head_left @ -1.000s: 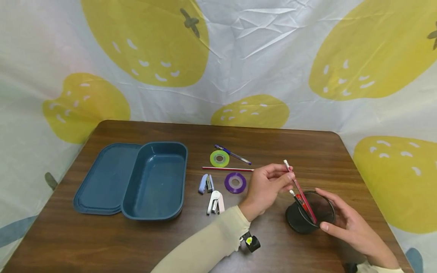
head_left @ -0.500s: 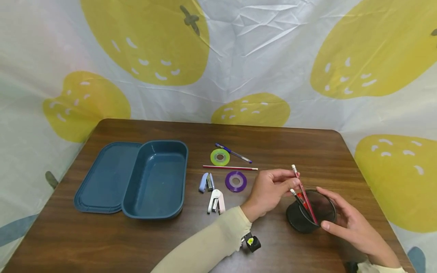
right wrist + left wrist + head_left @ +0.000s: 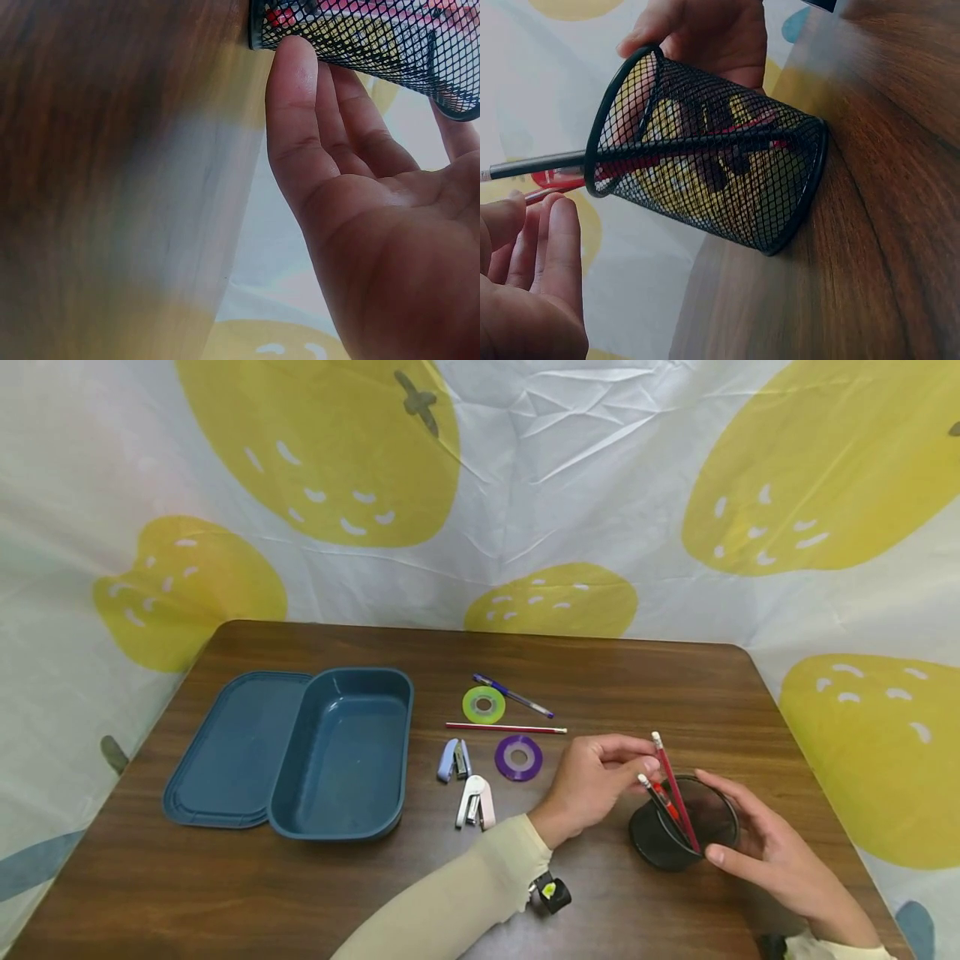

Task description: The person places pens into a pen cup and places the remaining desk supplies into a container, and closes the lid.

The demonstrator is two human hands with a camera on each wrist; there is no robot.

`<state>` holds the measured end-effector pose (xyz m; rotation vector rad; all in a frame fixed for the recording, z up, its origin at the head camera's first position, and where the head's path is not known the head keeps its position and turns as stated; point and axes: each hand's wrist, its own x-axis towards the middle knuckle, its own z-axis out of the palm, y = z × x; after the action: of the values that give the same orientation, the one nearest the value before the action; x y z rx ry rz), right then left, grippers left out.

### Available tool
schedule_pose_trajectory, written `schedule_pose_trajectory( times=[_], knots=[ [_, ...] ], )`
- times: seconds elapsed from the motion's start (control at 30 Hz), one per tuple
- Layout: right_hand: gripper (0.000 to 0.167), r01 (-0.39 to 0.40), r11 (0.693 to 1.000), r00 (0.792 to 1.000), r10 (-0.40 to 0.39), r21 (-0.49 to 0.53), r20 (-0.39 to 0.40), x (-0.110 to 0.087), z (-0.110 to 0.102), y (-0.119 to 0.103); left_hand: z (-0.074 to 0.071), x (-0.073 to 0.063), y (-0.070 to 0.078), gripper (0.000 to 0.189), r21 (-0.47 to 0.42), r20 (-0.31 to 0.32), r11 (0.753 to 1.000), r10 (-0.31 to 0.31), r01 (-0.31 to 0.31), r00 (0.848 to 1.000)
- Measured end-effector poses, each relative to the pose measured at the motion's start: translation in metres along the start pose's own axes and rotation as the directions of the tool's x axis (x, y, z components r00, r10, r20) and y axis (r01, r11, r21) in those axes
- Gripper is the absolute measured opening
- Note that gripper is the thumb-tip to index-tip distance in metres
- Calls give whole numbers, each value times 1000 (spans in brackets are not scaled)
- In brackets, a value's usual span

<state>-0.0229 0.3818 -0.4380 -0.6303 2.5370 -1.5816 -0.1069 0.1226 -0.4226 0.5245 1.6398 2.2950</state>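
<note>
A black mesh pencil cup (image 3: 651,843) stands at the right of the table, held at its right side by my right hand (image 3: 787,872). That hand's fingers reach round the mesh in the right wrist view. My left hand (image 3: 588,785) pinches a red pencil (image 3: 681,806) near its white eraser end. The pencil's lower part is inside the cup, leaning on the rim. A black pencil (image 3: 540,163) and a red item (image 3: 559,178), whose kind is unclear, also lean out of the cup. The left fingertips partly cover the red pencil in the left wrist view.
A blue box (image 3: 341,768) and its lid (image 3: 232,752) lie on the left. Between box and hands are a blue pen (image 3: 517,697), green tape (image 3: 483,717), purple tape (image 3: 498,758), a red-striped pencil (image 3: 502,727), a blue stapler (image 3: 448,762) and a white stapler (image 3: 474,787).
My left hand has moved right and down, lowering the red pencil deeper into the cup and standing it more upright. The right hand keeps its place on the cup.
</note>
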Motion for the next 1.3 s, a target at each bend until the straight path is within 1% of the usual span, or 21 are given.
schedule_pose_trajectory(
  times=[0.2, 0.3, 0.4, 0.5, 0.63, 0.73, 0.87, 1.0, 1.13, 1.3],
  knots=[
    [86, -8, 1000, 1000, 8, -14, -4, -1, 0, 0, -8, 3, 2, 21, -12, -15, 1000, -23, 23, 1000],
    [85, -14, 1000, 1000, 14, -14, -5, -1, 0, 0, -14, 4, 5, 22, -14, -12, 1000, -19, 19, 1000],
    [85, -25, 999, 1000, 25, -27, -13, -1, 0, -1, -22, 7, 6, 23, -4, -26, 1000, -6, 6, 1000],
    [85, -34, 998, 999, 33, -45, -21, -1, 0, -2, -32, 10, 7, 24, 27, -51, 1000, 3, -2, 999],
    [85, -32, 998, 999, 31, -45, -20, -1, -1, -3, -47, 13, 9, 28, 120, -71, 993, 28, -19, 997],
    [85, -28, 999, 999, 27, -35, -17, -1, -2, -3, -58, 16, 10, 30, 183, -72, 983, 41, -27, 997],
    [85, -28, 999, 1000, 28, -26, -12, -1, -1, -2, -70, 19, 9, 30, 244, -85, 970, 30, -8, 996],
    [85, -32, 999, 999, 32, -28, -16, -1, 0, -1, -80, 21, 5, 30, 325, -122, 945, 10, 31, 992],
    [85, -28, 999, 1000, 28, -25, -14, -1, -1, -2, -87, 23, 3, 33, 377, -147, 925, -1, 56, 989],
    [85, -31, 999, 999, 31, -22, -10, -1, 0, -1, -94, 25, 2, 35, 445, -171, 890, -20, 95, 985]
  ],
)
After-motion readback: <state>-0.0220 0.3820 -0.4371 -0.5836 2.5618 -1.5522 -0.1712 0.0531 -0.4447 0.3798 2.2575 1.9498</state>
